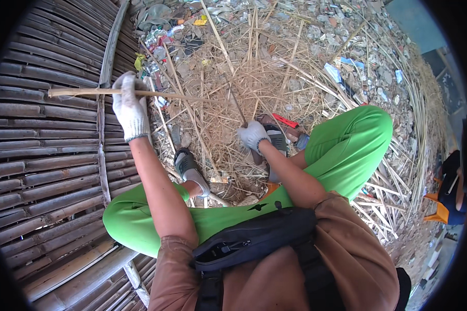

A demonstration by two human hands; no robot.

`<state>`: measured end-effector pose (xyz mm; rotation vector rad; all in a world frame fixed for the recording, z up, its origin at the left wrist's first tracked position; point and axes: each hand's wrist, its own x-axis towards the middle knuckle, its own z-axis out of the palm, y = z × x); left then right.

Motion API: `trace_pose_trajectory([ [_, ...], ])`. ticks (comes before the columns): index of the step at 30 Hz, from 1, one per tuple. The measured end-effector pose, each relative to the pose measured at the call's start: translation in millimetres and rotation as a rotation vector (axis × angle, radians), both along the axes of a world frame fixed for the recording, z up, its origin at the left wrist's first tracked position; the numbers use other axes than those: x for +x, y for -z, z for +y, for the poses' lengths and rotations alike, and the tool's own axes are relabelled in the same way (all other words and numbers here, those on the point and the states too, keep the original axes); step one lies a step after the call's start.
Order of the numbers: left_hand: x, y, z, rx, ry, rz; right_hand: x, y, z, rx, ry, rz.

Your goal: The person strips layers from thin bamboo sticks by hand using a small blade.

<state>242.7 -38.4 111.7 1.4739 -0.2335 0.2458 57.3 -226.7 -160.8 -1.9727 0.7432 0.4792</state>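
Observation:
My left hand [131, 106], in a white knit glove, is closed around a long pale bamboo strip [166, 95]. The strip lies nearly level across the view, its thicker end out to the left past the hand and its thin end tapering toward the middle. In its own white glove, my right hand [253, 136] is closed on a knife with a narrow dark blade [237, 108]. The blade points up and forward, close to the strip's thin end; whether they touch I cannot tell. The knife's handle is hidden in the glove.
A bamboo slat wall [46, 140] runs along the left. Shavings [218, 124] cover the rubble ground ahead, with litter [161, 39] beyond. A red-handled tool [285, 121] lies by my right shoe [276, 139]. Long strips [417, 119] pile at right, near another person [451, 181].

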Motion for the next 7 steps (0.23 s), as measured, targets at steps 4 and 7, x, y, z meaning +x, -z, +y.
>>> trace_pose_trajectory([
  [4,15,24,28,0.31,0.135,0.187,0,-73,-53,-0.411,0.424,-0.164],
  [7,5,9,22,0.148,0.145,0.162,-4,-69,-93,-0.786,0.597,-0.212],
])
